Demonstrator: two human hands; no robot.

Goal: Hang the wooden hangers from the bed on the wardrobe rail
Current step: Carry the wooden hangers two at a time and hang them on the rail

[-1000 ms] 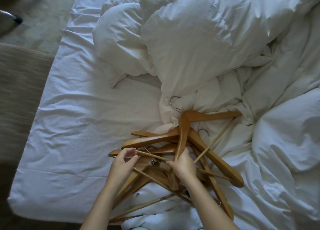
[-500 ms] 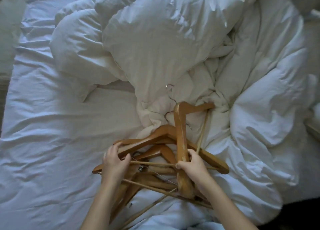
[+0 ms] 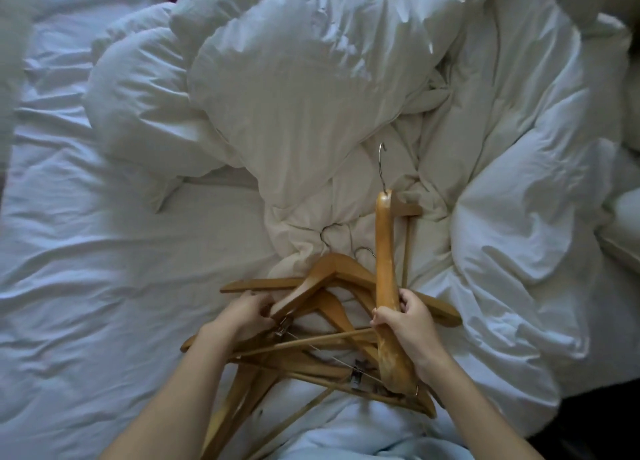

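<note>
Both hands are in the pile of wooden hangers (image 3: pixel 322 324) at the near edge of the bed (image 3: pixel 104 286), below the rumpled duvet (image 3: pixel 294 96). Right hand (image 3: pixel 412 324), fingers wrapped round the upright hanger (image 3: pixel 384 252). Left hand (image 3: pixel 242 316), fingers closed on a flat hanger's arm (image 3: pixel 311 288).

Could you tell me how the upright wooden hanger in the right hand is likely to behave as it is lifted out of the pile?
The upright wooden hanger will probably stay rigid: its arm looks thick and solid. It may snag, since its lower end sits among the crossed wooden hangers. The right hand wraps its polished-looking arm, so the grip might slide a little.
</note>
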